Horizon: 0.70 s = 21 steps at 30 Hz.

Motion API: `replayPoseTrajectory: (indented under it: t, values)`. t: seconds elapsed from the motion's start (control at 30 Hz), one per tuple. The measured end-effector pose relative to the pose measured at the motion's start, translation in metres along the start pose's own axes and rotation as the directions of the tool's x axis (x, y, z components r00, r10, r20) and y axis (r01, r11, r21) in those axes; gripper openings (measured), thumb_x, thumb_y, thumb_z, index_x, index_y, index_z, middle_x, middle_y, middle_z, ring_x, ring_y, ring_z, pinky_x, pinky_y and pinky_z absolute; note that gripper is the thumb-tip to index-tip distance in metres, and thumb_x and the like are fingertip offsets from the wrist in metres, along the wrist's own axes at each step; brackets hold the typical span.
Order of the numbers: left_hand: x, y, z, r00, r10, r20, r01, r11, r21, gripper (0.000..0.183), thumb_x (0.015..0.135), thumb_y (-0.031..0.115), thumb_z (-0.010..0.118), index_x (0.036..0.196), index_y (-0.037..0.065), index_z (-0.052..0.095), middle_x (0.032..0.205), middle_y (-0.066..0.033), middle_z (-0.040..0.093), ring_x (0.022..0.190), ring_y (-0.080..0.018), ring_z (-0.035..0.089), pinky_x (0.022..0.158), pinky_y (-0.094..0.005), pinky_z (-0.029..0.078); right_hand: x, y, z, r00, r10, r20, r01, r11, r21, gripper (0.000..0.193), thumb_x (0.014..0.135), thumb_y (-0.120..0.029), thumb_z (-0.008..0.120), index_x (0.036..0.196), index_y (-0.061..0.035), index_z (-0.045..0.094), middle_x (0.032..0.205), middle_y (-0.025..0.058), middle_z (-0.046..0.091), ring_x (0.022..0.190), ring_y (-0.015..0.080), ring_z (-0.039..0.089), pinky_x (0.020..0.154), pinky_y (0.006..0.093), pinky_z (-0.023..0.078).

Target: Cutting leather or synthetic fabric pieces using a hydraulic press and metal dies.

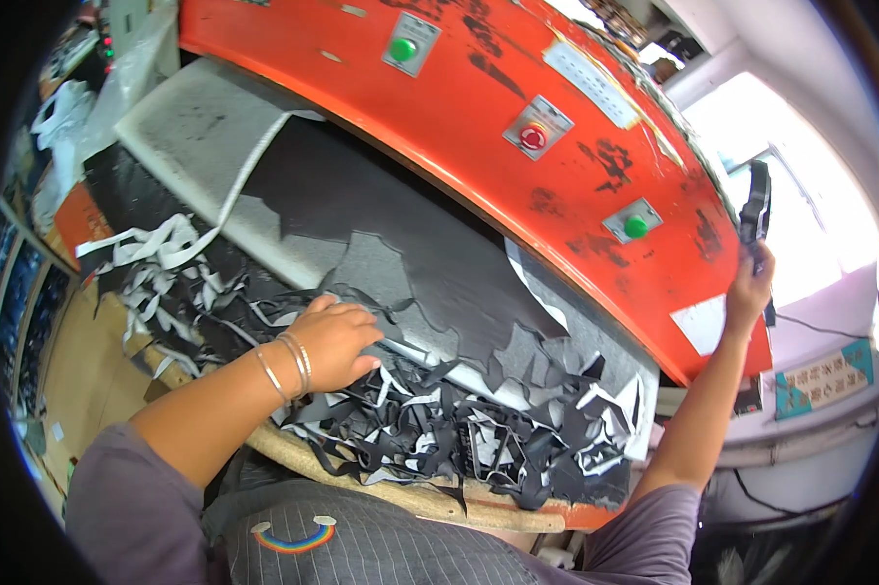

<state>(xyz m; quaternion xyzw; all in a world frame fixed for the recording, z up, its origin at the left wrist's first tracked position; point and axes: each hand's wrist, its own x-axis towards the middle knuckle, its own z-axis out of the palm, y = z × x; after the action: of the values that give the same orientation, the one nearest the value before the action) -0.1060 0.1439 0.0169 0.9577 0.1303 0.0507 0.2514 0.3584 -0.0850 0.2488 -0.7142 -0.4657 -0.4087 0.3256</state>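
My left hand (pixel 334 341) is palm down at the near edge of the pale cutting board (pixel 303 261), with its fingers apart and nothing visible in them. It touches black and white cut scraps (pixel 381 434). Beyond it lies a dark sheet (pixel 391 234) with scalloped, cut-out edges, flat on the board. My right hand (pixel 751 278) is raised at the far right, closed around a narrow, curved black object (pixel 755 200) that stands up against the bright window. Its exact kind I cannot make out.
An orange-red machine beam (pixel 478 146) spans above the board, carrying green buttons (pixel 637 226) and a red one (pixel 533 136). Scraps heap along the near ledge (pixel 401 495). White strips (pixel 176 244) hang at left. A teal and cream box (pixel 825 378) is at right.
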Motion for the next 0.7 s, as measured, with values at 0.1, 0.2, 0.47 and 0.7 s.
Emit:
replayPoseTrajectory:
  t: [0.1, 0.2, 0.47, 0.7]
  values:
    - [0.056, -0.011, 0.021, 0.99, 0.136, 0.025, -0.134, 0.987, -0.089, 0.039, 0.086, 0.034, 0.061, 0.115, 0.007, 0.063, 0.126, -0.0129, 0.058, 0.123, -0.0284, 0.049, 0.107, -0.0453, 0.031, -0.069, -0.055, 0.008, 0.969, -0.157, 0.19, 0.136, 0.984, 0.117, 0.021, 0.086, 0.005, 0.057, 0.105, -0.0032, 0.054, 0.103, 0.0114, 0.058, 0.101, 0.0253, 0.056, 0.089, 0.0373, 0.044]
    - [0.09, -0.017, 0.06, 0.981, 0.191, -0.042, -0.194, 0.98, -0.055, 0.046, 0.086, 0.034, 0.06, 0.123, 0.007, 0.058, 0.137, -0.014, 0.05, 0.133, -0.0292, 0.039, 0.11, -0.0459, 0.028, -0.146, -0.133, 0.052, 0.932, -0.13, 0.337, 0.078, 0.983, 0.163, 0.021, 0.071, 0.006, 0.064, 0.086, -0.0056, 0.055, 0.095, 0.01, 0.06, 0.092, 0.0284, 0.055, 0.084, 0.0397, 0.041]
    - [0.079, -0.026, 0.086, 0.928, 0.36, 0.1, -0.37, 0.922, 0.117, 0.068, 0.086, 0.037, 0.06, 0.142, 0.005, 0.037, 0.152, -0.0104, 0.031, 0.142, -0.0272, 0.024, 0.115, -0.0433, 0.019, -0.267, -0.182, 0.135, 0.829, 0.005, 0.559, -0.149, 0.966, 0.213, 0.022, 0.071, -0.003, 0.072, 0.086, -0.0036, 0.056, 0.093, 0.0119, 0.058, 0.091, 0.0319, 0.052, 0.079, 0.0399, 0.042]
    - [0.073, -0.026, 0.091, 0.944, 0.321, -0.072, -0.326, 0.942, -0.084, 0.048, 0.086, 0.029, 0.06, 0.128, 0.006, 0.054, 0.139, -0.011, 0.048, 0.135, -0.0267, 0.037, 0.111, -0.0426, 0.028, -0.274, -0.15, 0.149, 0.739, -0.164, 0.653, -0.095, 0.935, 0.343, 0.022, 0.069, -0.002, 0.072, 0.085, -0.0043, 0.058, 0.098, 0.0115, 0.06, 0.093, 0.0325, 0.056, 0.083, 0.0411, 0.045]
